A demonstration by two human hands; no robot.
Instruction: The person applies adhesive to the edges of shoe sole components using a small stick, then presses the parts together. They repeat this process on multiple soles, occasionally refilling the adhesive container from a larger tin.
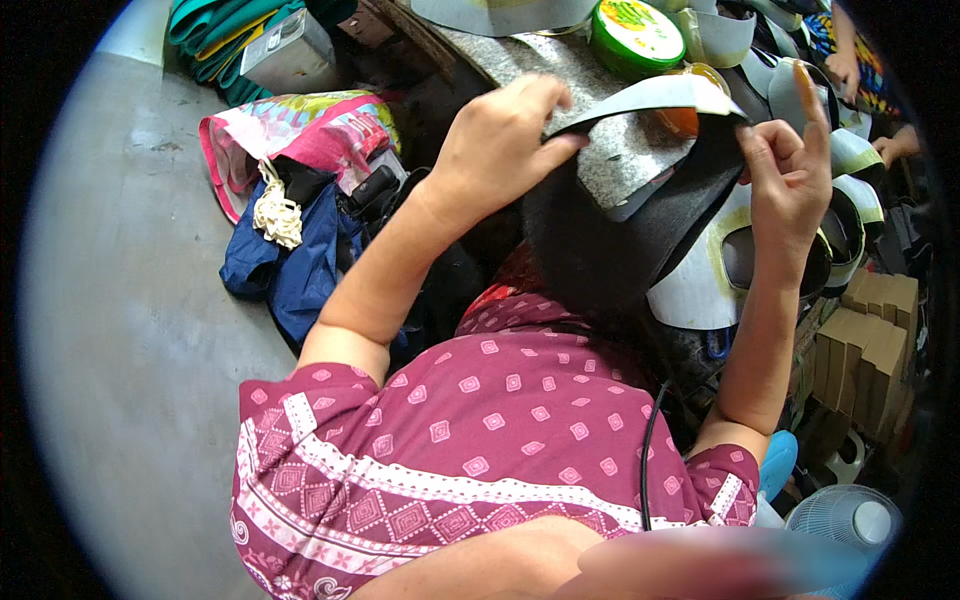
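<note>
A black shoe upper (pixel 600 245), with a pale grey band (pixel 655 97) along its far edge, is stretched between my hands in front of my chest. My left hand (pixel 495 150) is closed at its left end, thumb and fingers pinching the edge. My right hand (pixel 790 170) pinches the right corner between thumb and bent fingers. Its index finger points up, with a brownish stain near the tip. Through the opening in the upper, the speckled worktop shows. Just beyond the band stands an orange container (pixel 680 118), partly covered by it.
A green round tub (pixel 637 38) stands on the speckled worktop (pixel 515 58). Pale uppers with yellowish edges (pixel 695 285) lie at right. Bags (pixel 290 250) and a metal tin (pixel 288 50) are at left. Brown cardboard pieces (pixel 855 360) and a fan (pixel 845 515) stand lower right. Another person's hand (pixel 845 75) is far right.
</note>
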